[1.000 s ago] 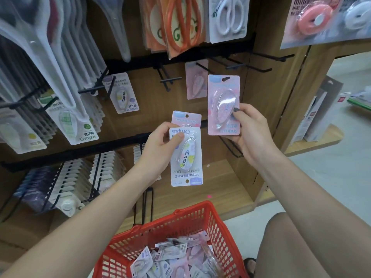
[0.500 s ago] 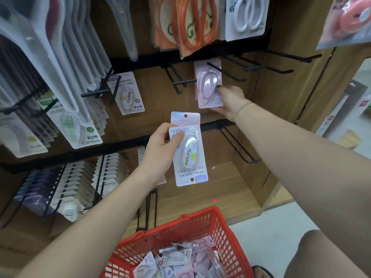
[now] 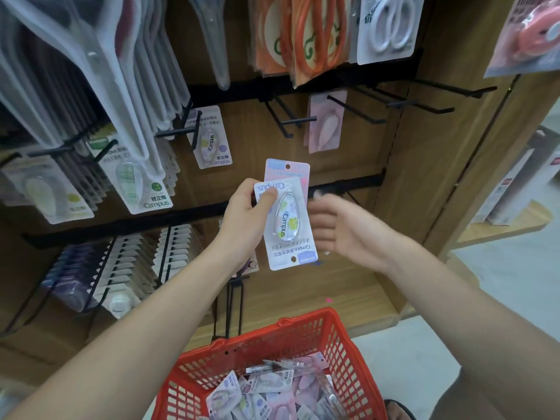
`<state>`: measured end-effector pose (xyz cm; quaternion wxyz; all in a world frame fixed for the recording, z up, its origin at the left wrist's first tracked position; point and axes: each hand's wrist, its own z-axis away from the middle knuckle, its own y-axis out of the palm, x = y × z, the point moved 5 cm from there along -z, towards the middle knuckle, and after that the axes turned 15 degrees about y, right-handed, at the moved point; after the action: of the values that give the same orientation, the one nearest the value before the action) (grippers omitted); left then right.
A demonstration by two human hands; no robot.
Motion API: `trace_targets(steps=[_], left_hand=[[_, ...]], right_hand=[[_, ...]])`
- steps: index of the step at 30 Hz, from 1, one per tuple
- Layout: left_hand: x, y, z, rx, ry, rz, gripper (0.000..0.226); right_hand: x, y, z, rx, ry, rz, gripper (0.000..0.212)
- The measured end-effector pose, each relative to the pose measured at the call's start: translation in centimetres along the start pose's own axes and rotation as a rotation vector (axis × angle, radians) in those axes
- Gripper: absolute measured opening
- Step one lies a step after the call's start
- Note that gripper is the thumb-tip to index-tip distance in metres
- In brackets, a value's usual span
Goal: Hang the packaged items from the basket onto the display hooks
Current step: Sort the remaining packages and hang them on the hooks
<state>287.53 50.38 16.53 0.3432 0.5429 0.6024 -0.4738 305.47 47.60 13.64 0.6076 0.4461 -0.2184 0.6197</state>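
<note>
My left hand [image 3: 247, 216] grips two Campus correction-tape packs [image 3: 288, 216], a white one upside down in front of a pink one. Just right of the packs is my right hand [image 3: 336, 227], fingers apart and motion-blurred, holding nothing. A pink pack [image 3: 325, 121] hangs on a black display hook [image 3: 354, 109] up on the wooden panel. Below, the red basket [image 3: 339, 334] holds several more packs [image 3: 266, 392].
Bare black hooks [image 3: 424, 100] stick out to the right of the hung pack. Scissors packs [image 3: 315, 34] hang above it. To the left hang other Campus packs [image 3: 210, 137] and clear pouches [image 3: 91, 71]. More stock fills the lower left row [image 3: 121, 268].
My right hand left the pink pack on the hook and has come back down beside the packs in my left hand. The left hand has stayed put.
</note>
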Motion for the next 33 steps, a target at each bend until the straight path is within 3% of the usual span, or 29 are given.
trace_targets(steps=[2,8,15,25,33], left_hand=[[-0.1,0.0,0.3,-0.014,0.005,-0.005,0.019],[-0.3,-0.4,0.7,-0.076,-0.041,0.073,0.015],[-0.7,-0.9,1.4,-0.009,-0.029,0.058,0.014],[-1.2,-1.5,2.0,0.166,0.008,-0.022,0.017],[-0.3,-5.0,1.7,-0.097,-0.144,0.199,0.014]], right_hand=[[-1.0,1.5,1.0,0.05,-0.01,0.096,0.039],[-1.9,2.6,1.5,-0.054,-0.065,0.173,0.033],[-1.3,3.7,1.8,0.162,-0.066,-0.036,0.04],[-2.0,4.5,2.1,0.211,-0.058,-0.173,0.037],[-2.8,1.1,1.9,0.089,-0.167,-0.29,0.03]])
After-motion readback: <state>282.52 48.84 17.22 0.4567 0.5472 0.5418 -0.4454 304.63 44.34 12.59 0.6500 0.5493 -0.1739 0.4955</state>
